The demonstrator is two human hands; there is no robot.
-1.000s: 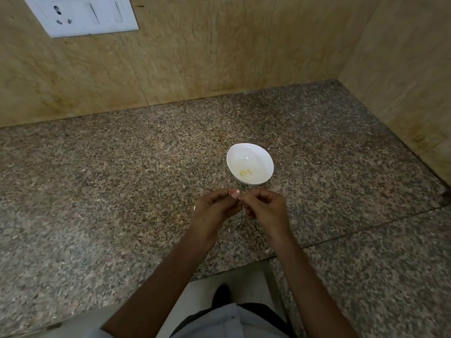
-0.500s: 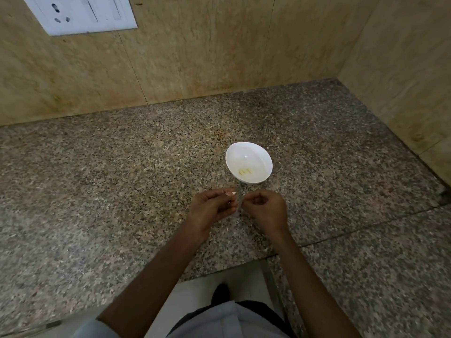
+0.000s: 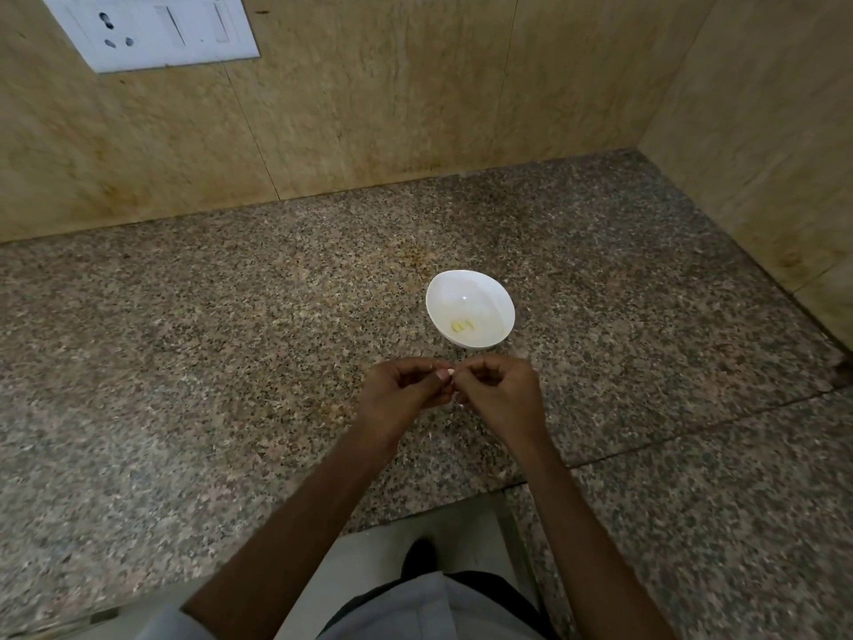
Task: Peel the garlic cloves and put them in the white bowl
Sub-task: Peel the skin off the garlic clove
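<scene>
The white bowl (image 3: 470, 309) stands on the speckled granite counter (image 3: 231, 362), with two small peeled yellowish garlic pieces (image 3: 461, 325) inside near its front. Just in front of the bowl, my left hand (image 3: 399, 392) and my right hand (image 3: 501, 392) meet fingertip to fingertip. Between them they pinch a small garlic clove (image 3: 451, 372), of which only a pale tip shows. The fingers of both hands are curled. A thin scrap of white skin (image 3: 459, 404) hangs below the fingers.
Beige stone walls close the counter at the back and on the right. A white socket and switch plate (image 3: 152, 30) is on the back wall at upper left. The counter's front edge runs near my body, with a seam (image 3: 692, 431) across the right side.
My hands had drawn slightly apart half a second ago; now their fingertips are together again on the clove. The bowl has not moved.
</scene>
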